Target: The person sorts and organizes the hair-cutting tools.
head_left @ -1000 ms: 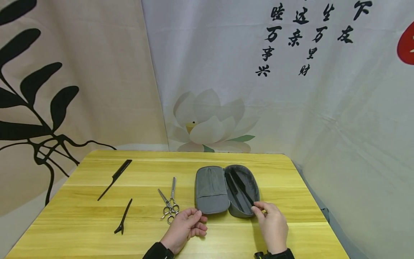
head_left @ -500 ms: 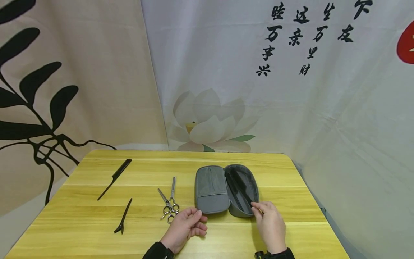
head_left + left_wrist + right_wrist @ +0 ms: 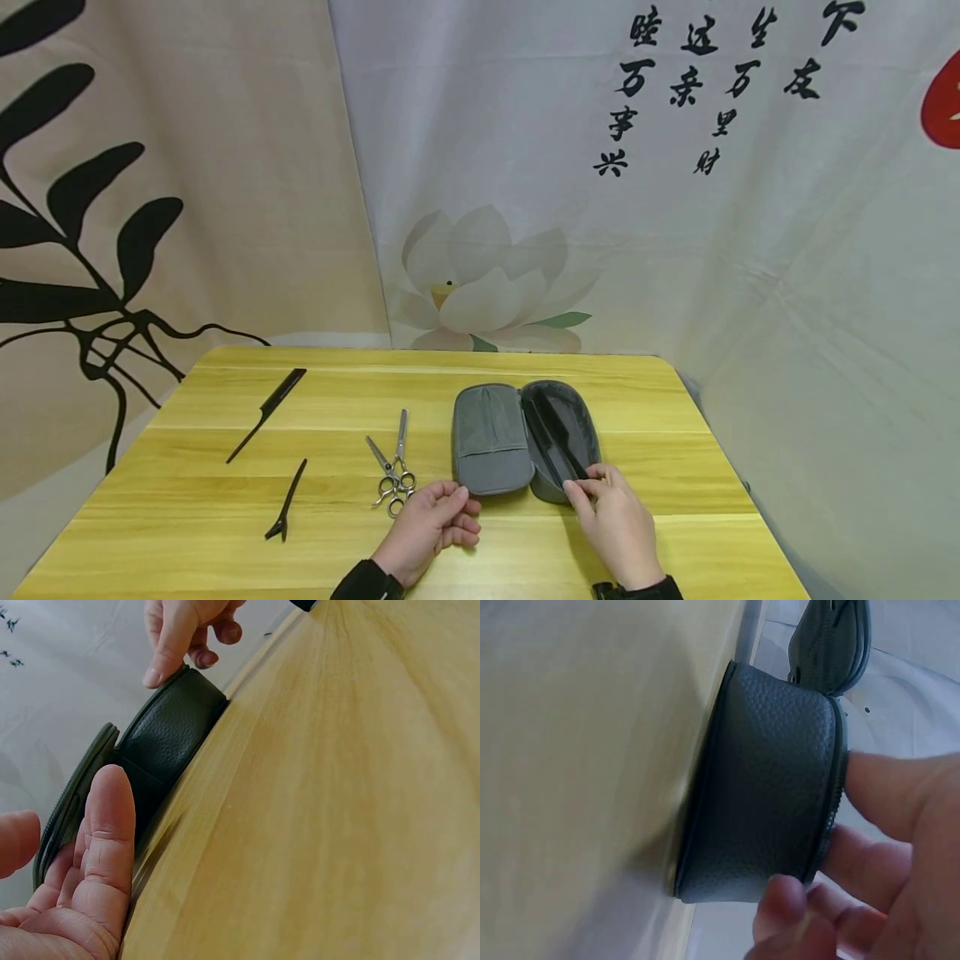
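A grey zip case lies unfolded on the table, its lid on the left and its deep half on the right. Two black combs lie slanting in the deep half. My left hand holds the lid's near left corner, fingers under it in the left wrist view. My right hand is at the near rim of the deep half, thumb and index finger spread by the comb handle ends. In the right wrist view my right hand's thumb touches the zipped rim; the combs are hidden there.
Two pairs of metal hairdressing scissors lie left of the case. A black hair clip and a black tail comb lie further left on the yellow wooden table. A printed cloth hangs behind.
My right thumb and index finger have parted from their pinch on the comb handle, the thumb shifting left along the rim. The comb has settled slightly in the case. My left hand stays put.
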Tool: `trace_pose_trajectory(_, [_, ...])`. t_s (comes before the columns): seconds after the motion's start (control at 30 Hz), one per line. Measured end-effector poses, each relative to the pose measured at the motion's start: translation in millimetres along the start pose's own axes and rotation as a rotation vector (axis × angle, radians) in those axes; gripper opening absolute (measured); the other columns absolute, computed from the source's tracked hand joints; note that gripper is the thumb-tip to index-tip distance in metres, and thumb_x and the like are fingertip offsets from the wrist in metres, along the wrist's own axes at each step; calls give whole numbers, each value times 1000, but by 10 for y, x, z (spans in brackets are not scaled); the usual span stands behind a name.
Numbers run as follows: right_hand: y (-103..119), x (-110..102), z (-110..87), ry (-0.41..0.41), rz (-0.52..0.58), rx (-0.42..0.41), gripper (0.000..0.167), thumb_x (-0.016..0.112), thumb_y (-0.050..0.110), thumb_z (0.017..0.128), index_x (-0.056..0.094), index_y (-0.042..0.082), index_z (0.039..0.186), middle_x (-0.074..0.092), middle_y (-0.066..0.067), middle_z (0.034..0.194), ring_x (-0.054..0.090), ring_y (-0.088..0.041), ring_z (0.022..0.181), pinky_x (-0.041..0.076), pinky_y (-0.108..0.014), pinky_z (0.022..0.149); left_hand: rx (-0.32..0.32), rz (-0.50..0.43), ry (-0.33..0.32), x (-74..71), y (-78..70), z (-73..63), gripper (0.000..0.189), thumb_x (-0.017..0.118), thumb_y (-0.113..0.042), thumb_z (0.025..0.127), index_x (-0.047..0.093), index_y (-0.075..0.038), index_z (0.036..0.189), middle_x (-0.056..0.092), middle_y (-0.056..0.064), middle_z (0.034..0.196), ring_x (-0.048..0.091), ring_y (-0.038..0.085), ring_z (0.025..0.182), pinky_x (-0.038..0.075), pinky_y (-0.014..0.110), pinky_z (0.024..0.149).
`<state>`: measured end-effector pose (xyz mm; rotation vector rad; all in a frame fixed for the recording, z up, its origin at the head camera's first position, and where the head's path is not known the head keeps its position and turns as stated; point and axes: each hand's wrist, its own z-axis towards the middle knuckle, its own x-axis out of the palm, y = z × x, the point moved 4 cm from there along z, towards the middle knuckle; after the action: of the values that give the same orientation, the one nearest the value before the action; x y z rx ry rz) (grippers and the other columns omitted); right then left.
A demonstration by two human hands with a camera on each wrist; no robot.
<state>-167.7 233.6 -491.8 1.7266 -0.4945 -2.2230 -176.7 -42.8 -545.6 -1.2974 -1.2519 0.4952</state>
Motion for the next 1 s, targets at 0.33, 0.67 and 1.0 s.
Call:
trace_pose_trajectory(0.33, [47, -61, -30, -147, 6, -78, 17, 76, 25, 102, 85, 10, 103, 76, -8, 111, 75, -24, 86, 61, -40, 65, 4, 4, 3, 6, 7, -2, 38, 59, -24, 112, 51, 9, 129, 71, 10, 112, 72, 14, 87, 65, 28, 79])
trace_pose_trajectory(0.67, [35, -9, -18, -28, -39, -65, 20, 73, 29, 103, 86, 16, 94, 75, -4, 111, 74, -22, 92, 61, -40, 67, 1, 4, 0, 4, 4, -4, 38, 59, -25, 112, 51, 9, 128, 71, 10, 112, 72, 15, 87, 65, 29, 79])
trace_pose_trajectory(1.0, [36, 57, -25, 111, -30, -40, 35, 70, 43, 103, 83, 12, 115, 68, -11, 131, 69, -32, 114, 62, -52, 86, -3, 14, -6, -10, 2, 11, 38, 58, -28, 113, 53, 7, 126, 71, 10, 112, 72, 15, 87, 65, 29, 79])
